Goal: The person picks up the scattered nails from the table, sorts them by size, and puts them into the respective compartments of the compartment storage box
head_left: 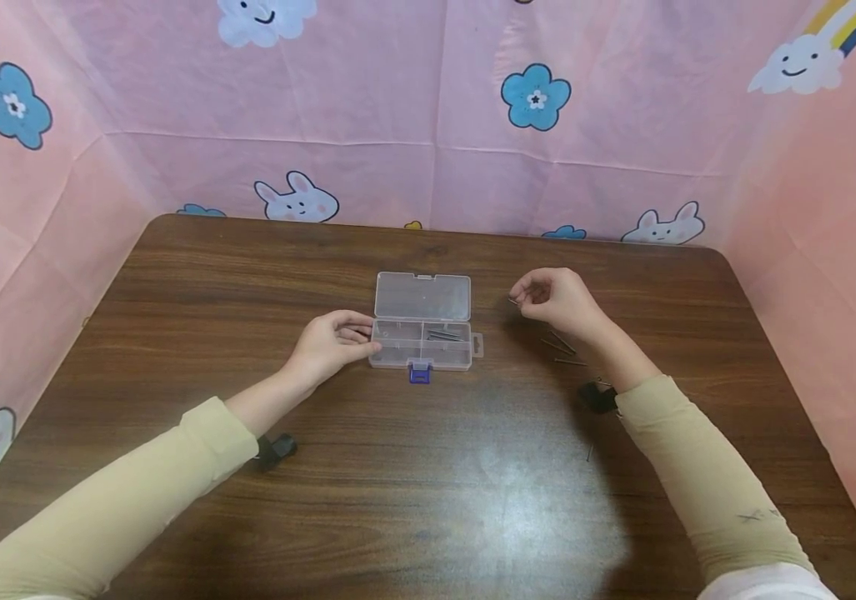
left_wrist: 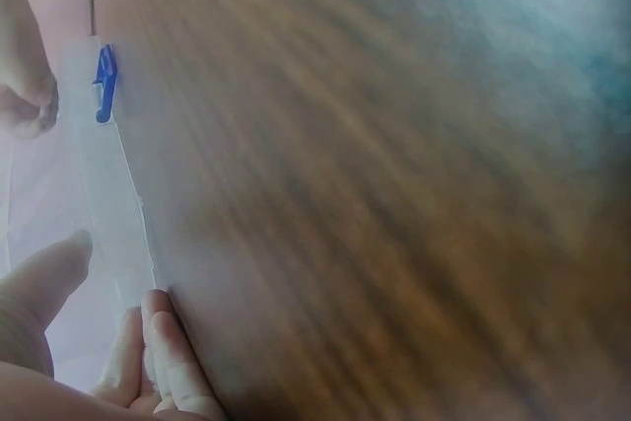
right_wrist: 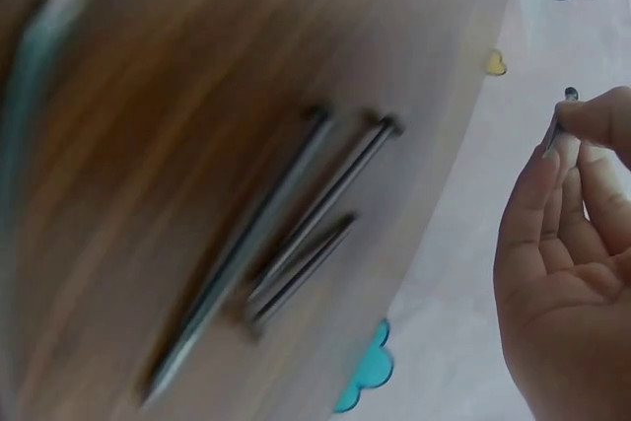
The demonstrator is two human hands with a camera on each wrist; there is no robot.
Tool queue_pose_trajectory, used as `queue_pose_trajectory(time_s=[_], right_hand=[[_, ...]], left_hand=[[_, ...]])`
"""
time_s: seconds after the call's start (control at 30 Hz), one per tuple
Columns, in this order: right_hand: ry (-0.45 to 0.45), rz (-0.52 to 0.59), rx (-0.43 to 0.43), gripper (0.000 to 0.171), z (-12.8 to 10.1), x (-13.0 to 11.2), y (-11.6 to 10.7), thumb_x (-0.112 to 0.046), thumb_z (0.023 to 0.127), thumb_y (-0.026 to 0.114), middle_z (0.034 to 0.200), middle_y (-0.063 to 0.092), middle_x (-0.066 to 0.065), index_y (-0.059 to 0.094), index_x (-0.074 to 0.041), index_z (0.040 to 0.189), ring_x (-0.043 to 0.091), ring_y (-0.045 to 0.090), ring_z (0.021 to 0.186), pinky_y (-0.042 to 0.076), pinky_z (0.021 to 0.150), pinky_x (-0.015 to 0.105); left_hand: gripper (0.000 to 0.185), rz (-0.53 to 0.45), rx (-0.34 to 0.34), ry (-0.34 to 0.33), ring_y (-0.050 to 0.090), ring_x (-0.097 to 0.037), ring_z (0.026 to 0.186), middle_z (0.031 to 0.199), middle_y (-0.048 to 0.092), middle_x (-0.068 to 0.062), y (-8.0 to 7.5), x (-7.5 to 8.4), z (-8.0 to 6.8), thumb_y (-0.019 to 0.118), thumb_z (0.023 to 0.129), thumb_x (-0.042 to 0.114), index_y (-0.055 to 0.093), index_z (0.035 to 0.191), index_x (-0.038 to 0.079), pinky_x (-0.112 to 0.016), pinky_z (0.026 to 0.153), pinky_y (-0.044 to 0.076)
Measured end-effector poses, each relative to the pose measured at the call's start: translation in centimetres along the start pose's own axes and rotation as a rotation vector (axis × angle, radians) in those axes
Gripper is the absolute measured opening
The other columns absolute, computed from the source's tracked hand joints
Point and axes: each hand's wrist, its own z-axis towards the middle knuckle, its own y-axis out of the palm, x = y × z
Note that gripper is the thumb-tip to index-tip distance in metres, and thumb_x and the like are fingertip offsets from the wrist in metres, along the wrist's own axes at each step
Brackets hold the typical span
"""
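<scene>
"Where is the box (head_left: 448, 357)?"

"It sits on a brown wood-grain table (head_left: 367, 500). Imagine a clock face centred on it, seen from the wearer's head. The clear plastic lid (head_left: 422, 298) lies tipped back at 12 o'clock, a blue latch (head_left: 420, 375) juts out at 6, and a small hanging tab (head_left: 478, 345) is at 3."

"What does it contain?"

"It has four compartments. The one toward 2 o'clock holds a few grey nails (head_left: 443, 335), lying flat."

"And the left hand (head_left: 328, 345)?"

"At 9 o'clock, grasping the left end of the box, with the thumb by the front corner."

"The right hand (head_left: 557, 302)?"

"Between 2 and 3 o'clock, apart from the box. Thumb and fingertips pinch one short nail (right_wrist: 552, 137)."

"Anything else on the wood?"

"Three loose nails (head_left: 570, 362) lie near one another just past 3 o'clock, and a single small nail (head_left: 590, 453) lies at 4."

"And behind?"

"At 12 o'clock, beyond the table, hangs pink fabric (head_left: 397, 100) printed with rabbits, clouds and blue flowers."
</scene>
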Motion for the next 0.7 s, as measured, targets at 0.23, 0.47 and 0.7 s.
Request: queue_pose_trajectory(time_s=[0.23, 0.47, 0.7], right_hand=[[-0.046, 0.038, -0.025, 0.017, 1.0, -1.7, 1.2, 0.007, 0.092, 0.068, 0.102, 0.077, 0.022, 0.078, 0.003, 0.106, 0.015, 0.065, 0.085, 0.053, 0.075, 0.018], [-0.083, 0.063, -0.049, 0.018, 1.6, -3.2, 2.9, 0.006, 0.092, 0.066, 0.099, 0.077, 0.018, 0.078, 0.002, 0.105, 0.015, 0.065, 0.084, 0.054, 0.074, 0.02], [-0.091, 0.086, -0.093, 0.02, 1.9, -4.3, 4.6, 0.009, 0.091, 0.066, 0.097, 0.078, 0.016, 0.079, 0.0, 0.104, 0.017, 0.066, 0.083, 0.054, 0.073, 0.021]], left_hand=[[0.046, -0.003, 0.006, 0.007, 0.073, -0.027, 0.109, 0.129, 0.073, -0.021, 0.1, 0.0, 0.0, 0.081, 0.094, 0.015, 0.067, 0.135, -0.002, -0.019, 0.085, 0.055], [0.047, -0.007, 0.0, 0.003, 0.072, -0.032, 0.113, 0.131, 0.072, -0.022, 0.0, 0.0, -0.1, 0.081, 0.095, 0.015, 0.066, 0.136, -0.002, -0.025, 0.089, 0.057], [0.047, -0.002, 0.001, 0.001, 0.072, -0.03, 0.112, 0.131, 0.072, -0.021, 0.0, 0.0, -0.1, 0.081, 0.095, 0.015, 0.066, 0.136, -0.001, -0.022, 0.087, 0.057]])
